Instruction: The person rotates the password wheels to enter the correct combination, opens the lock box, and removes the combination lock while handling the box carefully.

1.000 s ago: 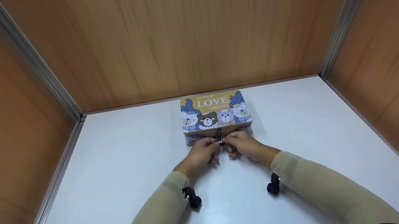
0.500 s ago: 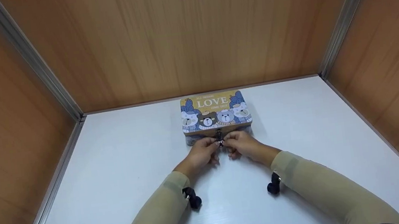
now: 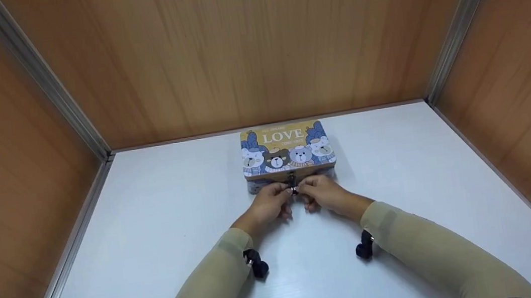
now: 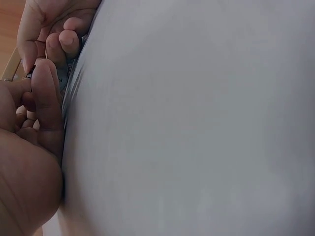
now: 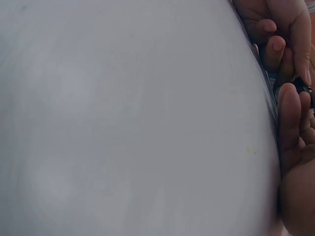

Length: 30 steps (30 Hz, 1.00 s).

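Fingers of the left hand and right hand pinch the dark clasp from nine and three o'clock, equally near; its long axis runs twelve-to-six.

Box blocking ahead of my left grip and right grip, wall beyond, desk passable on either side

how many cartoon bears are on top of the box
4, in a row across the yellow-and-blue rectangular box, left to right: white bear, dark brown bear, pale lilac-blue bear, second whitish bear. More could be printed on sides hidden from view.
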Tool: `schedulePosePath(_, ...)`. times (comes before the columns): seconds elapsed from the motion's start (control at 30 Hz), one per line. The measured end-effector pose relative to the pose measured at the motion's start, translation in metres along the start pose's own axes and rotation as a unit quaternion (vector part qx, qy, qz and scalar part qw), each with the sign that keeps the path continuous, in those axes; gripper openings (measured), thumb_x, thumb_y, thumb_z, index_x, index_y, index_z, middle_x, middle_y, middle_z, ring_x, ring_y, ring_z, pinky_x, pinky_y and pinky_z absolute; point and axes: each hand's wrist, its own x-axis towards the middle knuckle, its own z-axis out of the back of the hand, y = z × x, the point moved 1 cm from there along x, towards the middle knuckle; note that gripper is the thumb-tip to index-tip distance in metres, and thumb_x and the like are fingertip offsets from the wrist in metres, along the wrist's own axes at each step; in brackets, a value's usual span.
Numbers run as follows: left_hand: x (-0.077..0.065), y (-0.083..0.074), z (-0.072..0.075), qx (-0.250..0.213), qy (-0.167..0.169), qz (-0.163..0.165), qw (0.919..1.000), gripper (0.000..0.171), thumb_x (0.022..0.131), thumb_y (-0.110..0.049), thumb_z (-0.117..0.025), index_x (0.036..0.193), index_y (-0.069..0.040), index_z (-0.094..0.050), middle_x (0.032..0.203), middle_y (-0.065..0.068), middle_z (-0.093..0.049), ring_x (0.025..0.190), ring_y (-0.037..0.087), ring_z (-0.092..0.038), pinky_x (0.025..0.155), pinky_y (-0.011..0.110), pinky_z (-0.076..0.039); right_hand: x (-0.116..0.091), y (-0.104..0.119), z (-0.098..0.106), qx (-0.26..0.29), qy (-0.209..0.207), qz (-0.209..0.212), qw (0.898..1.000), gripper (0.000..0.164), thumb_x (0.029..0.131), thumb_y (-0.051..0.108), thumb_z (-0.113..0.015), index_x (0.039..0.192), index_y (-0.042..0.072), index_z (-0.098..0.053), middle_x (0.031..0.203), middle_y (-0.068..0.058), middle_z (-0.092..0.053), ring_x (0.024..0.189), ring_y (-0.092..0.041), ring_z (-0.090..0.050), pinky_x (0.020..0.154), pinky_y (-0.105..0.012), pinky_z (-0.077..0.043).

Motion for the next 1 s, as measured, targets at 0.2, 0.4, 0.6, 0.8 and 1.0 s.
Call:
schedulePosePath(0.2,0.0007,0.0006,0.0000,0.007,0.000,-0.003,1.0000,0.024,0.118,-0.019,-0.059,0.128,0.001,-0.069,0.077,0.003,-0.066,0.063,0.014,-0.066,0.059,0.026,-0.060,-0.0014,0.0026,0.0002,0.004,-0.007,-0.004,1.000,0.021,0.115,0.017,-0.062,0.108,0.001,-0.075,0.074,-0.001,-0.067,0.060,-0.011,-0.067,0.057,-0.022,-0.060)
schedulePosePath(0.4,0.0004,0.0009,0.0001,0.004,0.003,-0.001,1.0000,0.024,0.118,-0.018,-0.059,0.129,0.001,-0.069,0.077,0.003,-0.066,0.064,0.014,-0.066,0.059,0.026,-0.059,0.0012,0.0013,0.0006,0.012,-0.017,-0.010,1.000,0.023,0.114,0.021,-0.061,0.104,0.005,-0.074,0.072,0.000,-0.067,0.059,-0.011,-0.068,0.056,-0.023,-0.060)
schedulePosePath(0.6,0.0005,0.0004,0.0000,0.001,0.002,-0.001,1.0000,0.024,0.118,-0.019,-0.060,0.129,0.000,-0.069,0.077,0.004,-0.067,0.063,0.014,-0.067,0.059,0.026,-0.060,0.0013,0.0002,0.0001,0.016,-0.021,-0.012,1.000,0.014,0.110,0.016,-0.066,0.110,0.004,-0.074,0.075,-0.001,-0.068,0.059,-0.011,-0.068,0.056,-0.023,-0.059)
schedulePosePath(0.8,-0.0021,-0.0017,-0.0003,-0.001,0.006,-0.003,1.0000,0.024,0.119,-0.018,-0.058,0.130,0.001,-0.068,0.079,0.005,-0.066,0.064,0.014,-0.067,0.059,0.026,-0.061,0.0000,-0.0001,-0.0003,-0.005,-0.025,0.003,1.000,0.014,0.107,0.013,-0.069,0.116,0.003,-0.075,0.076,-0.001,-0.068,0.058,-0.010,-0.068,0.055,-0.023,-0.059)
schedulePosePath(1.0,-0.0025,-0.0019,0.0002,-0.002,0.010,-0.004,0.9999,0.026,0.120,-0.020,-0.058,0.131,0.002,-0.067,0.081,0.005,-0.065,0.065,0.014,-0.067,0.060,0.026,-0.061,-0.0010,0.0013,-0.0005,-0.023,-0.027,0.010,0.999,0.018,0.108,0.015,-0.069,0.117,0.001,-0.077,0.075,-0.001,-0.067,0.059,-0.010,-0.068,0.055,-0.022,-0.059)
